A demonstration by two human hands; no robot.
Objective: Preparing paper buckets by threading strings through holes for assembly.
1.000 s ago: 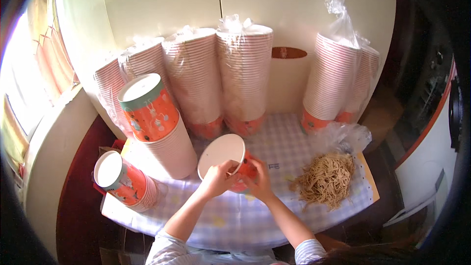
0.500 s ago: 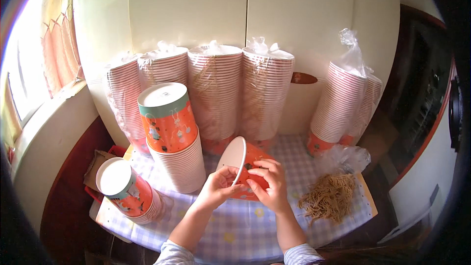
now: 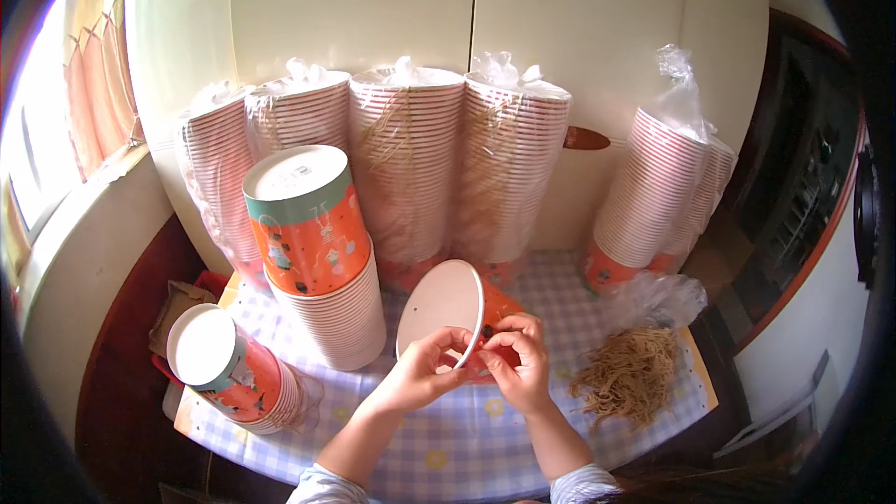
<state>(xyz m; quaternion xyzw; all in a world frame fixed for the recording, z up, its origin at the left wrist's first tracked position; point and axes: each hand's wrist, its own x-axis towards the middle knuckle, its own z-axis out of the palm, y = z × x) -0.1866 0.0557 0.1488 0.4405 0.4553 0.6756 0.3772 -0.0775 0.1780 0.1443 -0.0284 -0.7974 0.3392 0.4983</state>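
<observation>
An orange paper cup (image 3: 448, 313) with a white base lies on its side above the checked tablecloth, its base turned toward me. My left hand (image 3: 422, 371) pinches the lower edge of the base. My right hand (image 3: 519, 359) grips the cup's orange wall from the right. The fingertips of both hands meet at the cup's side. A pile of tan rubber bands (image 3: 635, 373) lies just right of my right hand.
A tall upside-down stack of orange cups (image 3: 317, 252) stands left of my hands, a shorter tilted stack (image 3: 229, 369) lies further left. Several plastic-wrapped cup stacks (image 3: 448, 159) line the cream wall, another (image 3: 658, 187) at right. The tablecloth (image 3: 448, 439) covers a small table.
The view has shifted so the stacks sit further right and closer. The cup has tipped more onto its side, and my fingers have moved together on its wall.
</observation>
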